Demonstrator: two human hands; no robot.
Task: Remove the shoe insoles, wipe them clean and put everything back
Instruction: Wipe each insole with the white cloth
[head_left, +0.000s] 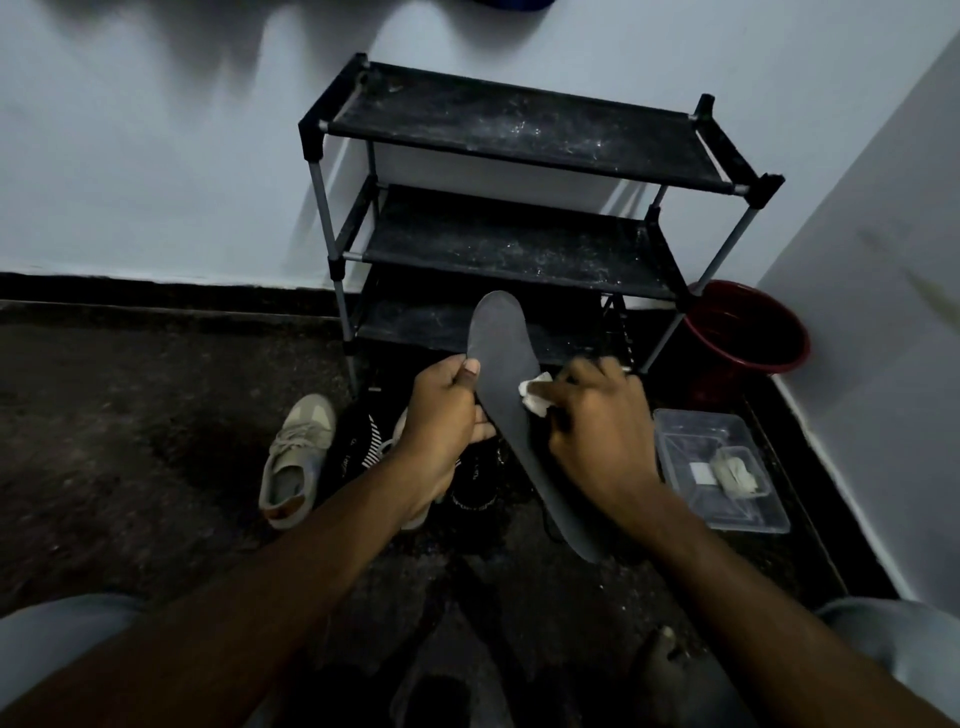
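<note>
A long dark grey insole (503, 358) is held up in front of me, toe end pointing away. My left hand (444, 415) grips its left edge, thumb on top. My right hand (597, 431) pinches a small white wipe (535, 397) against the insole's right side. A beige sneaker (296, 462) lies on the floor to the left. Under my hands lie black shoes (363, 452) with white stripes, partly hidden.
A black three-shelf shoe rack (519, 130) stands against the wall ahead. A red bucket (748, 332) sits at its right. A clear plastic box (727, 467) holding crumpled wipes lies on the dark floor by the right wall. My knees show at the bottom corners.
</note>
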